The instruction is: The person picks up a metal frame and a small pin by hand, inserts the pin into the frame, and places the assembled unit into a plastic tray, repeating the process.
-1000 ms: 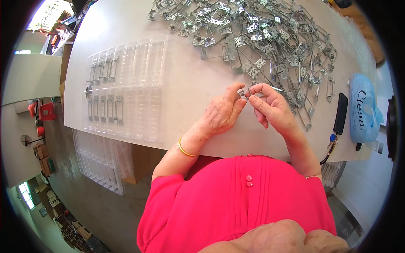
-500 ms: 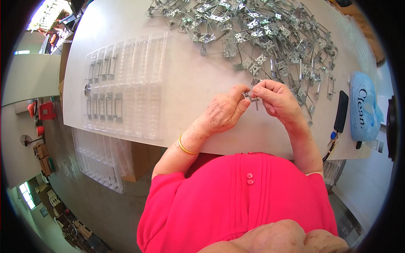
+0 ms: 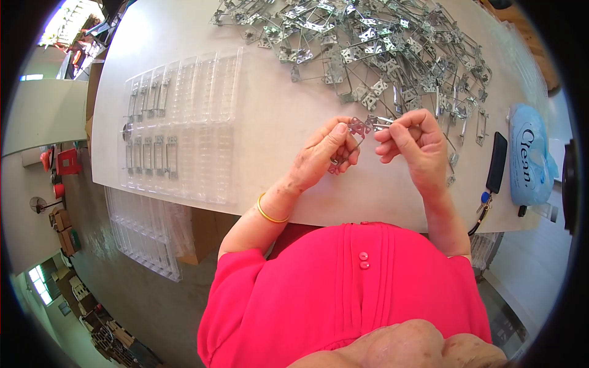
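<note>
My left hand (image 3: pixel 322 150) is closed around a metal bracket (image 3: pixel 359 127) with a thin rod; its flat perforated plate sticks out past the thumb, and part of it is hidden by the fingers. Facing it, my right hand (image 3: pixel 417 144) has thumb and forefinger pinched at the end of another small metal bracket (image 3: pixel 377 121). The two plates nearly meet between my hands, close over the table. Just beyond lies a big tangled pile of similar metal brackets (image 3: pixel 392 58). To the left, a clear plastic tray (image 3: pixel 205 126) holds several brackets standing in two rows.
The pale table (image 3: pixel 282 92) has its near edge at my body. On the right lie a black phone-like case (image 3: pixel 497 162), keys (image 3: pixel 483 202) on a strap and a blue plastic packet (image 3: pixel 529 156). More clear trays (image 3: pixel 144 230) are stacked below the table's left side.
My hands have moved apart and turned. The left now shows a bracket's plate upward, while the right has shifted right, its fingertips at a second bracket.
</note>
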`<state>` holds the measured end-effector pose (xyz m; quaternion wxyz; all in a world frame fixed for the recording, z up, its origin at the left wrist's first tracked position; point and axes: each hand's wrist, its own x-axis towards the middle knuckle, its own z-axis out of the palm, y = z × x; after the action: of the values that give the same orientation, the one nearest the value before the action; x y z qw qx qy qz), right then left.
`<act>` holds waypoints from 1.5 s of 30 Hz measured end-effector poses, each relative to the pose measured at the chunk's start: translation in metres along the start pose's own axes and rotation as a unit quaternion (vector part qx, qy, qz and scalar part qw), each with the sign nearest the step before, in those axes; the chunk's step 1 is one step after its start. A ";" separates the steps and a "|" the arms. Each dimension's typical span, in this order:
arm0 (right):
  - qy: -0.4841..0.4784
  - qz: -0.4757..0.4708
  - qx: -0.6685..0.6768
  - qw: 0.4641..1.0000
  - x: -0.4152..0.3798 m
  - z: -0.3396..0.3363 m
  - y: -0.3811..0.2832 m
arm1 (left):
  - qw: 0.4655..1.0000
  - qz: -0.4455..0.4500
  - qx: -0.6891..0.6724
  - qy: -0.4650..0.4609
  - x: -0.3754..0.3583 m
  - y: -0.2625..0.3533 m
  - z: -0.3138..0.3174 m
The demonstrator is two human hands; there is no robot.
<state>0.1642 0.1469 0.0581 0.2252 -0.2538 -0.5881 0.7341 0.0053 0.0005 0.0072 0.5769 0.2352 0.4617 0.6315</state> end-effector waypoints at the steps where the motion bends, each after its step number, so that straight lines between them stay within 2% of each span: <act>1: -0.006 -0.023 -0.007 1.000 -0.003 0.002 0.004 | 1.000 0.000 0.000 0.000 0.000 0.000 0.000; 3: -0.012 -0.056 -0.019 0.998 -0.006 0.007 0.009 | 1.000 0.007 -0.001 0.013 0.001 0.001 -0.001; 7: -0.027 -0.064 -0.021 0.997 -0.005 0.012 0.021 | 1.000 0.012 0.002 0.016 0.000 0.001 -0.002; 10: -0.008 -0.110 -0.101 0.989 -0.005 0.014 0.028 | 1.000 0.013 0.014 0.018 0.000 0.000 -0.002; 12: -0.004 -0.196 -0.215 0.957 -0.007 0.015 0.031 | 0.999 0.026 0.034 0.029 0.000 0.000 -0.001; 15: -0.003 -0.242 -0.240 0.940 -0.006 0.016 0.035 | 0.997 0.051 0.049 0.029 0.000 -0.002 -0.002; 22: 0.000 -0.246 -0.250 0.937 -0.005 0.014 0.034 | 0.998 0.042 0.020 0.035 0.001 -0.002 -0.001; 25: -0.001 -0.250 -0.274 0.929 -0.005 0.015 0.036 | 0.996 0.060 0.050 0.044 -0.001 -0.001 -0.001; 28: 0.007 -0.285 -0.334 0.898 -0.004 0.015 0.037 | 0.994 0.071 0.068 0.038 0.001 -0.005 -0.003; 30: -0.006 -0.261 -0.361 0.895 -0.005 0.015 0.037 | 0.961 0.156 0.212 0.086 0.001 -0.014 -0.003; 31: -0.006 -0.262 -0.361 0.895 -0.007 0.018 0.033 | 0.961 0.156 0.212 0.085 0.001 -0.015 -0.002; 33: -0.004 -0.068 -0.272 0.960 -0.010 0.026 0.020 | 0.920 0.211 0.308 0.116 0.000 -0.016 -0.001; 34: -0.004 -0.068 -0.271 0.960 -0.009 0.026 0.020 | 0.920 0.211 0.309 0.116 0.000 -0.016 0.000; 36: -0.031 0.024 -0.121 0.992 -0.008 0.026 0.019 | 0.887 0.258 0.359 0.131 0.000 -0.015 0.003; 37: -0.031 0.024 -0.121 0.992 -0.006 0.025 0.019 | 0.887 0.258 0.359 0.132 -0.002 -0.013 0.003; 39: -0.072 0.158 0.040 0.984 -0.001 0.019 0.017 | 0.866 0.269 0.413 0.082 -0.004 -0.009 0.003; 45: -0.139 0.259 0.085 0.952 0.009 0.002 -0.002 | 0.874 0.288 0.389 0.047 0.000 -0.011 0.001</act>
<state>0.1555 0.1513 0.0593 -0.0358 -0.2727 -0.4630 0.8426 0.0118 -0.0008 -0.0020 0.2093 0.5329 0.6087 0.5493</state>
